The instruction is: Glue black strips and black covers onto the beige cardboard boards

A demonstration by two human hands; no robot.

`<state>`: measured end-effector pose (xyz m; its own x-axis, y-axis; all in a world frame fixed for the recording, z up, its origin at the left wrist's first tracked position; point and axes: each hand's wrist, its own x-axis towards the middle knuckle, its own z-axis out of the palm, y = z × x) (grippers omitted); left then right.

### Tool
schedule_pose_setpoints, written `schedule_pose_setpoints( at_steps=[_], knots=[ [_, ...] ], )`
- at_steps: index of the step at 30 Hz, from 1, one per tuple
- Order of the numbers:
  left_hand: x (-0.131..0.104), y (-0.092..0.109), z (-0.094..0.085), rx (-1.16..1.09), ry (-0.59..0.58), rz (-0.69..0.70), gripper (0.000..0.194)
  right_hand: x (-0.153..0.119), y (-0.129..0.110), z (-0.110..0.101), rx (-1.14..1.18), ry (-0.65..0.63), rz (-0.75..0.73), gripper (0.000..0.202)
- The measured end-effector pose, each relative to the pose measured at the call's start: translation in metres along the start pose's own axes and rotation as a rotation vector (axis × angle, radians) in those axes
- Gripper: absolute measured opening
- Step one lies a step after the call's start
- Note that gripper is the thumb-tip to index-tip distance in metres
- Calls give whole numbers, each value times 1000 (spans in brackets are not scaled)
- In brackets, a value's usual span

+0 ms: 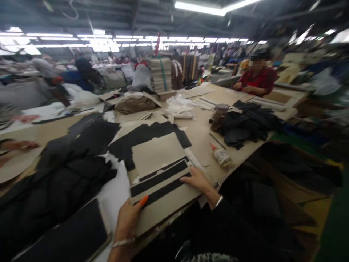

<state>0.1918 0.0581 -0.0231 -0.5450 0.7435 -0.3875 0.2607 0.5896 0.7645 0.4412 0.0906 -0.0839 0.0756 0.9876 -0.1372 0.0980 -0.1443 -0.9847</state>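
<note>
A beige cardboard template (163, 194) with dark slot-like strips lies in front of me at the table's near edge. My left hand (129, 216) grips its left edge, an orange cover on the thumb pressing the top; the other fingers are mostly hidden. On the right edge, my right hand (200, 181) holds the board with the thumb on its face and the fingers along the side. A plain beige sheet (158, 151) lies just behind the template, over fanned-out black pieces (122, 147).
A glue bottle (220, 156) with a red tip lies right of my hands. Beyond it are a brown jar (219, 116) and a black fabric heap (245, 122). Dark fabric (73, 174) is piled left, near another person's hand (21, 145). A person in red (257, 80) works across the table.
</note>
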Motion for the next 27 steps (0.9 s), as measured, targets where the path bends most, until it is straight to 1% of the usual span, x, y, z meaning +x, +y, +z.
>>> schedule_pose_setpoints(
  at_steps=[1,2,3,5,7,9,13,18,22,25,27],
  knots=[
    [9,-9,1,-36,-29,-23,33,2,6,-1,-3,-11,21,36],
    [18,-17,2,-183,-158,-35,34,4,11,-1,-5,-19,33,36],
    [27,-25,2,-312,-260,-48,38,4,16,-2,-9,-26,37,35],
    [40,-35,3,-441,-335,-37,46,2,21,-4,-35,-22,21,36],
    [46,-42,3,-485,-345,-10,51,-2,22,-6,-58,-22,-5,38],
    [46,-47,3,-514,-354,1,53,-6,21,-8,-59,-35,-21,39],
    [40,-54,2,-591,-382,-13,58,-9,21,-9,-27,-60,-53,42],
    [31,-57,-3,-645,-391,31,62,-14,23,-8,33,-43,-66,46],
    [24,-59,-11,-696,-441,32,60,-22,17,-6,63,-26,-33,50],
    [18,-64,-21,-711,-429,24,56,-31,8,-3,61,-32,-28,48],
    [11,-69,-30,-728,-417,22,51,-43,5,-1,12,-10,-36,46]
  ],
)
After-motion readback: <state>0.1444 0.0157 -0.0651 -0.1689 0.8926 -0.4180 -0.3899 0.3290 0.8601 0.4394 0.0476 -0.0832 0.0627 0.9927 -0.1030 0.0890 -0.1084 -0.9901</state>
